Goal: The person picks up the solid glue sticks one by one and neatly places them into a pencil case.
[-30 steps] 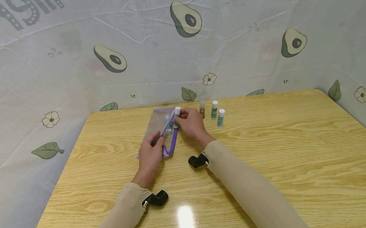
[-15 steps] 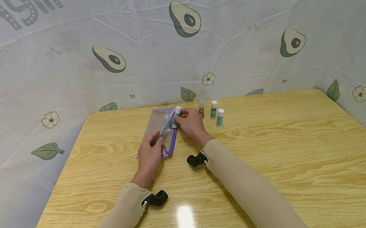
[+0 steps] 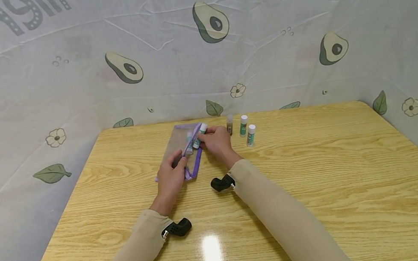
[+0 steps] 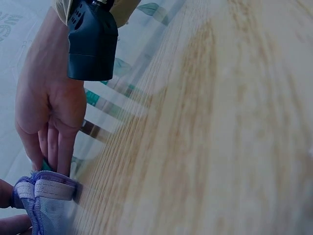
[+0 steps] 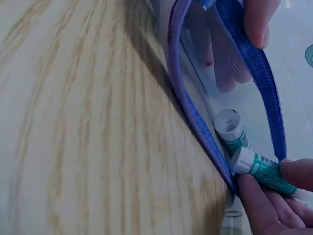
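My left hand [image 3: 171, 174] pinches the purple-trimmed edge of a see-through mesh pouch [image 3: 175, 142], holding its mouth apart. In the right wrist view, the left thumb [image 5: 258, 23] is on the blue-purple rim [image 5: 272, 105], with the other fingers showing behind the mesh. My right hand [image 3: 217, 141] grips a green glue stick with a white end [image 3: 203, 128], tilted at the pouch's mouth. Another green-and-white glue stick [image 5: 230, 125] lies inside the pouch, next to the held one [image 5: 266, 171].
Right of the pouch, two green glue sticks with white caps [image 3: 243, 125] [image 3: 251, 135] and a brown one with a clear cap [image 3: 229, 125] stand upright on the wooden table [image 3: 316, 187]. A patterned cloth [image 3: 172, 83] hangs behind the table's far edge.
The glue stick in my right hand has tilted from upright to a slant, its lower end shifting left into the pouch's mouth. The left hand stays in place on the pouch edge.
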Action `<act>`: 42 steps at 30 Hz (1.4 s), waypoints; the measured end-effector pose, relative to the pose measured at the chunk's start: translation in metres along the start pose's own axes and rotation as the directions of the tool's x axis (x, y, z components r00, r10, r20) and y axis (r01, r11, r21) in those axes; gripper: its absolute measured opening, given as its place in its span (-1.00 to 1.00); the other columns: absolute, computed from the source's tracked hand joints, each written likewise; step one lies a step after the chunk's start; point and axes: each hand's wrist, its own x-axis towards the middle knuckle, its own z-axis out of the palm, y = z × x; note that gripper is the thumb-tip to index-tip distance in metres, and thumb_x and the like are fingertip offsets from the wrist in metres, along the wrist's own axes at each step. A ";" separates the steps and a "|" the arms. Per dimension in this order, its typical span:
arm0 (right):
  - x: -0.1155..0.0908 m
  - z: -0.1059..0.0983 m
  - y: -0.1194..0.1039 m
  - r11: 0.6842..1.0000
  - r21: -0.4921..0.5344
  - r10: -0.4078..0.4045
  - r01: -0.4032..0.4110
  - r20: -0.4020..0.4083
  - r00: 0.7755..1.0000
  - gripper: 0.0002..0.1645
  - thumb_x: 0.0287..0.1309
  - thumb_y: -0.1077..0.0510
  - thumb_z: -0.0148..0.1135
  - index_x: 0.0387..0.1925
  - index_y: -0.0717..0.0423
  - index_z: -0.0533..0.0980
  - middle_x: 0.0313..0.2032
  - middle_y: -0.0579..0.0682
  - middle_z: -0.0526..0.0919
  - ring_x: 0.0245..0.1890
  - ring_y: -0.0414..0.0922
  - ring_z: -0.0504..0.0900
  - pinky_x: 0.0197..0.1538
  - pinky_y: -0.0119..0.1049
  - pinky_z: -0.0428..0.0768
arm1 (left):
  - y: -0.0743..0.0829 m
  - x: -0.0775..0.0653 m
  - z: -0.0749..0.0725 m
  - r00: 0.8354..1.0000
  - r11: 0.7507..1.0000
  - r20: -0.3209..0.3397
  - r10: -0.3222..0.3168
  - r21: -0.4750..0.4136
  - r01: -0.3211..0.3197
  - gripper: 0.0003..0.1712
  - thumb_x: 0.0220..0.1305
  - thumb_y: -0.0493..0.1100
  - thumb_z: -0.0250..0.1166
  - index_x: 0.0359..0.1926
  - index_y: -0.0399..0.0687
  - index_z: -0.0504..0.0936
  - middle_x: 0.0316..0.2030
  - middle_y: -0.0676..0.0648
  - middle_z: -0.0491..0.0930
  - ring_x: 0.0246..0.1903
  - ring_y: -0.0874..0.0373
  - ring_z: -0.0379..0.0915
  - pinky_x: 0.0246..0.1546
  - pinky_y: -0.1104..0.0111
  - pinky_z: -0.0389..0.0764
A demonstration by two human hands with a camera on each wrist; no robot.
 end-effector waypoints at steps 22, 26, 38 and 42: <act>-0.004 -0.002 -0.006 0.995 -0.024 0.093 -0.094 -0.039 0.995 -0.55 0.42 0.24 0.31 0.26 0.37 0.61 0.13 0.27 0.76 0.00 0.07 0.85 0.06 -0.21 0.79 | 0.001 -0.001 0.001 1.000 0.999 -0.010 0.025 0.027 -0.025 -0.45 0.55 -0.01 0.21 0.47 -0.04 0.54 0.44 -0.19 0.53 0.53 -0.11 0.33 0.54 -0.01 0.36; -0.004 -0.003 -0.006 0.995 -0.029 0.099 -0.101 -0.041 0.994 -0.57 0.42 0.24 0.29 0.23 0.36 0.63 0.09 0.26 0.78 -0.03 0.05 0.86 0.04 -0.21 0.79 | 0.001 -0.001 0.001 0.999 0.999 -0.014 0.029 0.035 -0.028 -0.44 0.55 -0.01 0.21 0.47 -0.04 0.54 0.46 -0.20 0.51 0.53 -0.12 0.32 0.54 -0.02 0.36; -0.008 -0.009 -0.015 0.986 -0.118 0.117 -0.119 -0.029 0.993 -0.67 0.38 0.20 0.21 -0.04 0.35 0.75 -0.01 0.21 0.82 -0.05 0.08 0.86 0.09 -0.13 0.79 | 0.002 -0.001 0.002 1.000 0.999 -0.009 0.022 0.037 -0.021 -0.44 0.55 -0.01 0.22 0.47 -0.02 0.53 0.46 -0.19 0.51 0.54 -0.11 0.32 0.54 -0.01 0.36; -0.009 -0.010 -0.013 0.990 -0.082 0.111 -0.113 -0.026 0.993 -0.63 0.40 0.20 0.20 0.05 0.37 0.72 -0.02 0.23 0.81 -0.04 0.08 0.86 0.09 -0.15 0.79 | 0.002 -0.001 0.002 1.000 0.999 -0.006 0.017 0.041 -0.017 -0.44 0.55 0.00 0.22 0.47 -0.03 0.53 0.46 -0.18 0.51 0.54 -0.11 0.32 0.55 -0.01 0.35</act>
